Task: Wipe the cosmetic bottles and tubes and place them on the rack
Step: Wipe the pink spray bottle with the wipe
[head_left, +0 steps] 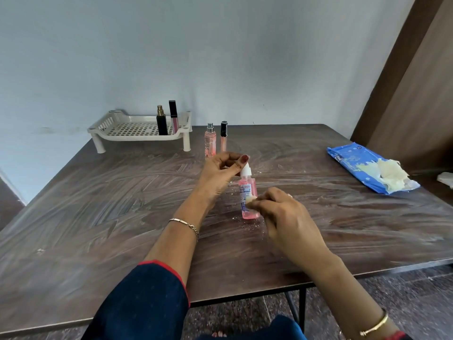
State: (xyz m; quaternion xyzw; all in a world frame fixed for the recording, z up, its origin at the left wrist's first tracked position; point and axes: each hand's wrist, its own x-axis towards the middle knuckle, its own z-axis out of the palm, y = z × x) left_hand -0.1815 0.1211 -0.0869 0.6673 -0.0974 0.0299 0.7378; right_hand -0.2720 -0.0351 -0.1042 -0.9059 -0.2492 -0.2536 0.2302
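Your left hand [221, 170] pinched the pink bottle [248, 196] by its cap above the table [98, 217], your right hand [286, 214] pinching, probably, a wipe [252, 199] against it. Two items [161, 123] stood on the rack [117, 130]; two others [210, 141] waited beside it.

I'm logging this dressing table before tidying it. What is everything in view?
table: 1, dark brown, fills the view
rack: 1, beige, table's back left
black bottle: 1, black, on rack
gloss tube: 1, pink with black cap, on rack
spray bottle: 1, pink, right of rack
peach tube: 1, black-capped, beside it
wipes pack: 1, blue, table's right
small bottle: 1, pink with white cap, held centre
wipe: 1, whitish, against small bottle
left hand: pinches cap
right hand: pinches wipe
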